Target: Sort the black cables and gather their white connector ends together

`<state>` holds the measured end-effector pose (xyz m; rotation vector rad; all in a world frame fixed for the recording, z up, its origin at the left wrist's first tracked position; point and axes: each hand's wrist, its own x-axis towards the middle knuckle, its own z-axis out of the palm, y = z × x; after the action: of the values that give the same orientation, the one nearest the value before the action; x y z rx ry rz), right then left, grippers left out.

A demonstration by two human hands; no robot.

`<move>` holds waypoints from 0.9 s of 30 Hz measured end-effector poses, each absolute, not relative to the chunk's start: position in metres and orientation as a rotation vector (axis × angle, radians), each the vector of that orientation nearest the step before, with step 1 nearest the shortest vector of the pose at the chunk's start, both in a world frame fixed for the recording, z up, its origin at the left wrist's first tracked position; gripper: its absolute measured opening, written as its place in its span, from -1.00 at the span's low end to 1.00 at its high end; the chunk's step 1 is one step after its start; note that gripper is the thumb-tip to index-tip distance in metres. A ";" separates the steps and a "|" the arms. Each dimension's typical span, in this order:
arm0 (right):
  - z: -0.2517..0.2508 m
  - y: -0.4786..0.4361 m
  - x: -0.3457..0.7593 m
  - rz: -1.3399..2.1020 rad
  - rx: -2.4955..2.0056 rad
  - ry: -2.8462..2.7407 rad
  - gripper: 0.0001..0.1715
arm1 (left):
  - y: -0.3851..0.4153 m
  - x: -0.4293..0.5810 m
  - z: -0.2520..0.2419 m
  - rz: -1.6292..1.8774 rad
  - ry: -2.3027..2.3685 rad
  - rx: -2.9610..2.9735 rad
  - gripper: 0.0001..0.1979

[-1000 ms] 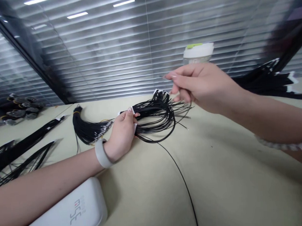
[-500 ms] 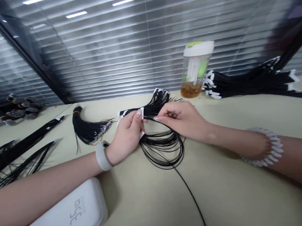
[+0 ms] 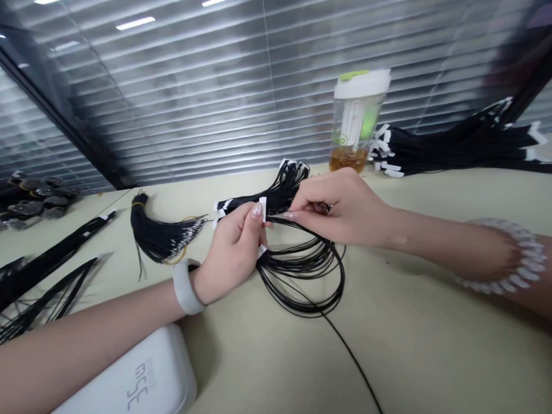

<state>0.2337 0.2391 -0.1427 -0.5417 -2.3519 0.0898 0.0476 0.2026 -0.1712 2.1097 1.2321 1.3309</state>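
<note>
My left hand (image 3: 236, 248) is closed, its thumb pressing on a small white connector (image 3: 263, 209) that sticks up past the fingertip. From under this hand a coil of thin black cable (image 3: 301, 267) spreads to the right across the table, one strand trailing toward the bottom edge. Just right of the connector, my right hand (image 3: 340, 207) is closed in a pinch on a black wire, most of it hidden by the fingers. Behind both hands lies a bundle of black wires (image 3: 275, 192) with white connectors at its left end.
A bundle with bare metal tips (image 3: 165, 233) lies left of my hands. More black cables (image 3: 460, 147) with white ends rest at the right, beside a drink bottle (image 3: 361, 121). A white power bank (image 3: 128, 384) sits under my left forearm. Window blinds (image 3: 183, 83) stand behind.
My right hand has risen slightly, its fingertips a little farther from the left hand's connector. The coil's right side has shifted right and down. My left hand keeps its hold.
</note>
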 end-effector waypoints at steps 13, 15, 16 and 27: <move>-0.132 0.216 0.223 -0.427 -0.903 -2.542 -0.64 | 0.202 0.049 -0.169 1.256 1.200 2.060 -0.58; -0.134 0.217 0.223 -0.423 -0.894 -2.559 -0.65 | 0.203 0.049 -0.169 1.233 1.196 2.054 -0.57; -0.135 0.218 0.224 -0.441 -0.858 -2.559 -0.65 | 0.203 0.049 -0.169 1.224 1.199 2.055 -0.57; -0.143 0.222 0.229 -0.913 -0.518 -2.657 -0.70 | 0.202 0.050 -0.167 1.133 1.189 2.084 -0.60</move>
<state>0.2285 0.2216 -0.1427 -0.5178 -2.6570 -0.9128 0.0504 0.2021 -0.1672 2.0843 1.1890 1.1326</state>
